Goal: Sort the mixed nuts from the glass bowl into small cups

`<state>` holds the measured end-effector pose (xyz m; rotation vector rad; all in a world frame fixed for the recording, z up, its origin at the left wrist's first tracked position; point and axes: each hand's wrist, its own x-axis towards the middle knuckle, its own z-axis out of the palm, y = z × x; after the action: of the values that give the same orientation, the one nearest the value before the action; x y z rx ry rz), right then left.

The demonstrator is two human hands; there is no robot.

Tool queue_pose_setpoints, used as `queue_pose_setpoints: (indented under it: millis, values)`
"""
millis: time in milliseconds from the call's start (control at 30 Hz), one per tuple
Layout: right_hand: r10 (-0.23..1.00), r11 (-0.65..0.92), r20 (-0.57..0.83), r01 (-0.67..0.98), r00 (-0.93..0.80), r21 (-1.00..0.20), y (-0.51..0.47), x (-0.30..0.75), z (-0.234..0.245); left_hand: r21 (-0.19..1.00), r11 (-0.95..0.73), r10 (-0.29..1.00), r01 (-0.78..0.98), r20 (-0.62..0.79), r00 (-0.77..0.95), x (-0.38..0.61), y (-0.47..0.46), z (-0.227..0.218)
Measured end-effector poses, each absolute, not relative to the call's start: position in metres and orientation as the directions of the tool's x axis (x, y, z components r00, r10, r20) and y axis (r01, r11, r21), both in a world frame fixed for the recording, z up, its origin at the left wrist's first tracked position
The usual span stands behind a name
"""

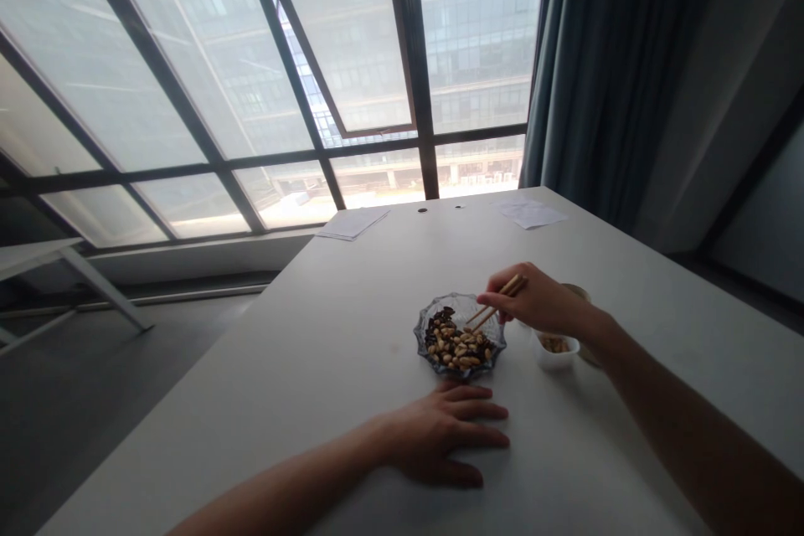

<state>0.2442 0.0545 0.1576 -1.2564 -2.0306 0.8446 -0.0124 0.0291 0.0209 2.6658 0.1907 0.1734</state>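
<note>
A glass bowl [496, 333] of mixed peanuts and dark beans sits on the white table [327, 352]. My right hand [540, 301] is closed around a pair of wooden chopsticks [496, 303], whose tips reach down into the nuts. Just right of the bowl stands a small white cup [556, 349] holding a few nuts, partly hidden by my right wrist. My left hand [449, 435] lies flat on the table in front of the bowl, fingers stretched out, holding nothing.
Sheets of paper lie at the table's far edge, one [353, 224] at the left and one [531, 213] at the right. Behind is a large window, with a dark curtain [603, 75] at the right. Another table [56, 268] stands at far left.
</note>
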Motion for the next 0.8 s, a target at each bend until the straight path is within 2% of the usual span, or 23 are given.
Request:
queue_pose_setpoints:
  millis: [400,600,700,800]
  values:
    - [0.918,0.326,0.152,0.479,-0.366,-0.815,0.063,0.24,0.146,0.465,-0.879,0.162,0.103,0.09,0.983,-0.013,0.029,0.022]
    - [0.916,0.354,0.203,0.454,-0.347,-0.818,0.068,0.239,0.138,0.45,-0.888,0.159,0.098,0.099,0.982,-0.012,0.028,0.022]
    - [0.917,0.364,0.223,0.462,-0.331,-0.809,0.064,0.245,0.146,0.44,-0.893,0.154,0.094,0.102,0.983,-0.013,0.028,0.022]
    - [0.941,0.332,0.242,0.509,-0.236,-0.794,0.053,0.264,0.166,0.438,-0.894,0.155,0.095,0.103,0.983,-0.013,0.028,0.022]
